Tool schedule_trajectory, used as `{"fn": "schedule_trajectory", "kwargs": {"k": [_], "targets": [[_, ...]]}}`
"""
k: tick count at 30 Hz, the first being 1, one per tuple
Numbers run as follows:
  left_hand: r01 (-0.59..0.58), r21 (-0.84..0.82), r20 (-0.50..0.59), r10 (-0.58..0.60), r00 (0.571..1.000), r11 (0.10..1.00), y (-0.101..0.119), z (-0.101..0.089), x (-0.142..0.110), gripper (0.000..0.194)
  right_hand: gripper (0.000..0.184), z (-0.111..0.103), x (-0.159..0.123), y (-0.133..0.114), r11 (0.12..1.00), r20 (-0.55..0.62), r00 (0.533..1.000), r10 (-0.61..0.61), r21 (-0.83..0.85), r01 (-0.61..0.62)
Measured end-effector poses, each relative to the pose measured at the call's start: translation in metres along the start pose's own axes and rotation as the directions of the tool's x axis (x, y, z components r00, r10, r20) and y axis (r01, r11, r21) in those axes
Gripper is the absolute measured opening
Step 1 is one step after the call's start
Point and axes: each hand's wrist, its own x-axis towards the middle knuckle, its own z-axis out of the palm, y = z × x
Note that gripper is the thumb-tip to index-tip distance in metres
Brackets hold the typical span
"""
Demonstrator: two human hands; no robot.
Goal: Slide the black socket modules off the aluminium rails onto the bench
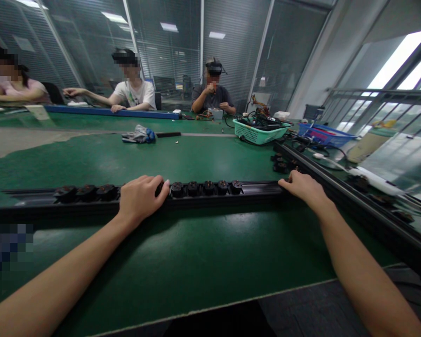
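Observation:
A long black power strip housing (259, 188) lies across the green table in front of me. Several round black socket modules (209, 187) sit in its channel, some in the middle and some towards the left end. My left hand (140, 196) is closed over the housing left of its middle, with the thumb beside the socket modules; part of the channel under the palm is hidden. At the housing's right end, my right hand (301, 185) grips the edge with its fingers bent together. Loose black socket modules (279, 164) lie just beyond that hand.
Another long black housing (358, 206) runs along the right side. Behind stand a green basket (257, 133) of cables and a blue basket (326, 135). Gloves (138, 135) lie mid-table. Several people sit across the table, near a blue bar (112, 112). The table's front edge is close to me.

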Motion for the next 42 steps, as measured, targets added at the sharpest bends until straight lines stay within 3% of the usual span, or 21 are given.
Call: {"fn": "schedule_trajectory", "kwargs": {"k": [10, 28, 42], "targets": [[0.005, -0.004, 0.0, -0.005, 1.0, 1.0, 0.0, -0.001, 0.0, 0.055, 0.056, -0.001, 0.001, 0.001, 0.998, 0.005, 0.998, 0.067, -0.001, -0.067], [-0.004, -0.004, 0.002, 0.004, 1.0, 1.0, -0.001, -0.002, 0.0, 0.055, 0.058, 0.006, 0.021, 0.029, 0.987, -0.008, 0.989, 0.15, 0.065, -0.149], [-0.001, -0.005, 0.0, 0.001, 1.0, 1.0, 0.0, -0.002, 0.0, 0.056, 0.061, 0.007, 0.018, 0.026, 0.986, -0.01, 0.986, 0.164, 0.037, -0.164]]}}
